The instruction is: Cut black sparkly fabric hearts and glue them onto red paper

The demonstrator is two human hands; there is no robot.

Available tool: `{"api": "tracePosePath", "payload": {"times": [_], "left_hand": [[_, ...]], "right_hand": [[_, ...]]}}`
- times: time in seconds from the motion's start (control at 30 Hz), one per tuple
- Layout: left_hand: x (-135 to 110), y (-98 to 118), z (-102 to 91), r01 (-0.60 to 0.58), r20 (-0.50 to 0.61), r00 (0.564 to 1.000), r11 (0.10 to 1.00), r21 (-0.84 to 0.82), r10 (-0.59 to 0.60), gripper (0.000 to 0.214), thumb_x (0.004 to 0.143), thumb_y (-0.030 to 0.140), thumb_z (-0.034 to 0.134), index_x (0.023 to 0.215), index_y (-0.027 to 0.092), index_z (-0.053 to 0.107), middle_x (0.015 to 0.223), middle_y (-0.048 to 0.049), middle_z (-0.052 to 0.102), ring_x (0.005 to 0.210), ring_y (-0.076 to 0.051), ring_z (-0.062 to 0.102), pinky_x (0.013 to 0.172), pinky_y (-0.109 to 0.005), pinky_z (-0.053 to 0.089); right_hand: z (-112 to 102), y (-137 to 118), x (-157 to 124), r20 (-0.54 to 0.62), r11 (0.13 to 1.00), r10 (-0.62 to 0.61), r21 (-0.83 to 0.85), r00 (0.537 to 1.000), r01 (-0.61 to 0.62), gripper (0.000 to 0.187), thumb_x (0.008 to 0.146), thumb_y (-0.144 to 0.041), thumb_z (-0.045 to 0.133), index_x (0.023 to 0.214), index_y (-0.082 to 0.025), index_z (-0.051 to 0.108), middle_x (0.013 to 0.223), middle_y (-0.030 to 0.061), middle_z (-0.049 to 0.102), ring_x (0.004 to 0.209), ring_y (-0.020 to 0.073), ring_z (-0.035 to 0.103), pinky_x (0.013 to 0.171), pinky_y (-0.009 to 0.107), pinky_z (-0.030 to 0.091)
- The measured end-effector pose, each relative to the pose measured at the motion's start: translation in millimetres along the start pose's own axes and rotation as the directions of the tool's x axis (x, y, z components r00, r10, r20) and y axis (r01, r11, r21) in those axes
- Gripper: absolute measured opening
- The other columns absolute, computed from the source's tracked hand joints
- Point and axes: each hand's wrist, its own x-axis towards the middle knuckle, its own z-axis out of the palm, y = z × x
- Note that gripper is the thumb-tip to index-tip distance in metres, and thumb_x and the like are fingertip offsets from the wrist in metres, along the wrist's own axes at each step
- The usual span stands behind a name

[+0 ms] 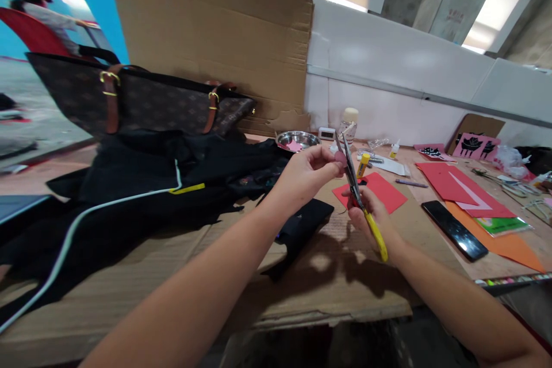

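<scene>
My left hand (309,171) pinches a small pink paper piece (340,157) between thumb and fingers, held up over the table. My right hand (374,219) grips scissors (354,184) with yellow and red handles. Their blades point up and are slightly apart around the pink piece. Both hands hover above a red paper sheet (386,190) on the cardboard-covered table (215,276).
A black garment (142,195) and a brown patterned handbag (138,100) lie at left. A black pouch (302,224) sits under my left wrist. A phone (455,230), red and orange sheets (457,184), a glue stick (363,164), a metal bowl (297,139) and a bottle (348,123) lie right and behind.
</scene>
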Motion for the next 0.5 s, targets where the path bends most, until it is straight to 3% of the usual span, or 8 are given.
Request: {"api": "tracePosePath", "payload": {"times": [0.5], "left_hand": [[0.9,-2.1,-0.3,0.019,-0.003,1.0,0.999,0.031,-0.019,0.028,0.066,0.039,0.077,0.07,0.019,0.057,0.076,0.0013,0.065,0.078,-0.017,0.067,0.083,-0.035,0.058]], "right_hand": [[-0.4,-0.6,-0.1,-0.009,1.0,0.001,-0.019,1.0,-0.001,0.05,0.086,-0.066,0.063,0.107,-0.021,0.055,0.074,-0.0035,0.046,0.063,0.0142,0.042,0.057,0.028,0.034]]}}
